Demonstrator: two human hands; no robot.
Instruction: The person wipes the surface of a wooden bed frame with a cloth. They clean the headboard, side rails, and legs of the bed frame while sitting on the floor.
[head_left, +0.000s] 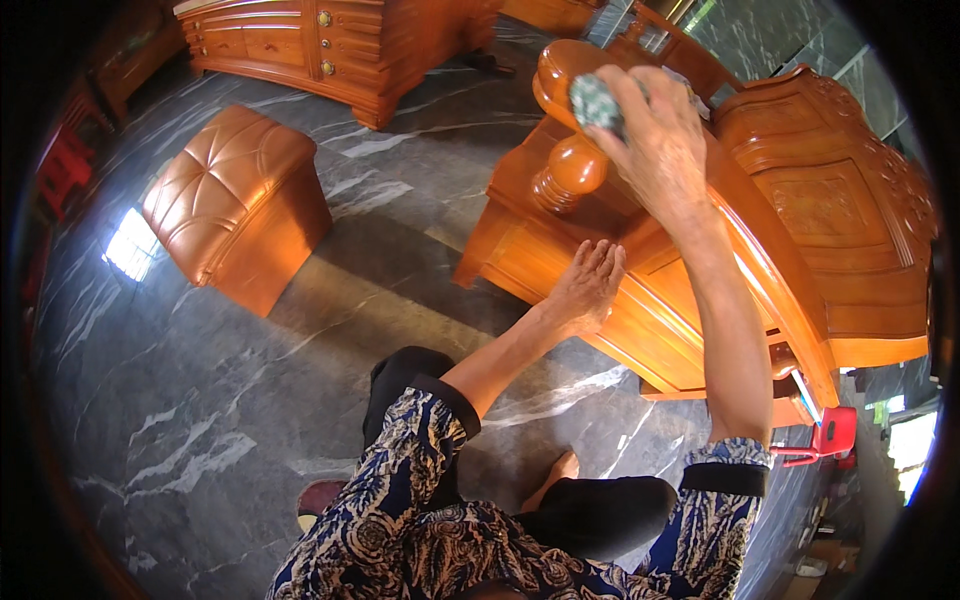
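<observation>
My right hand (660, 131) grips a balled green-and-white checked cloth (596, 101) against the glossy rounded end of a wooden armrest (559, 67). Under the armrest, a turned wooden post with a bulb shape (576, 165) stands on a flat wooden ledge. Palm down, my left hand (589, 289) rests on the front edge of the orange-brown wooden furniture (652, 315), below the post. It holds nothing, and its fingers are stretched out. Part of the cloth is hidden by my right fingers.
A tufted brown leather stool (232, 195) stands on the grey marble-patterned floor (225, 390) to the left. Beyond it is a wooden cabinet (337, 60) with round knobs. Carved wooden panels (817, 202) rise at right, near a red plastic chair (832, 433).
</observation>
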